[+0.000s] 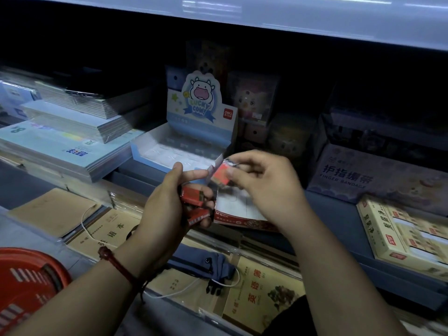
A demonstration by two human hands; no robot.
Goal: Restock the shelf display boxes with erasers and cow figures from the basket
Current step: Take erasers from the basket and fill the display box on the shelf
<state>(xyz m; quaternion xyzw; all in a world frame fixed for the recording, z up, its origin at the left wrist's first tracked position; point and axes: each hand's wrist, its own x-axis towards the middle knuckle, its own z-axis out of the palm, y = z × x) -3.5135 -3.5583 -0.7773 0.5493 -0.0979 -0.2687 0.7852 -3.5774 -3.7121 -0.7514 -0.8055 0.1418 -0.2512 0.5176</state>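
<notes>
Erasers (194, 198) lie crosswise in the gripping left hand (167, 209), while the right hand (263, 183) pinches a tilted single eraser (219, 177).

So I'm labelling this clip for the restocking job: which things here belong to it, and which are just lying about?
Job: red erasers in the left hand; one eraser pinched by the right hand; red-and-white display box below; Lucky Cow display box; red basket.
Lying about: finger bandage box; blue pouch; notebook stacks; brown exercise books.

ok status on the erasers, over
Left hand grips a bunch of red erasers. Right hand pinches one eraser over the red-edged display box. Nothing blocking it.
</notes>
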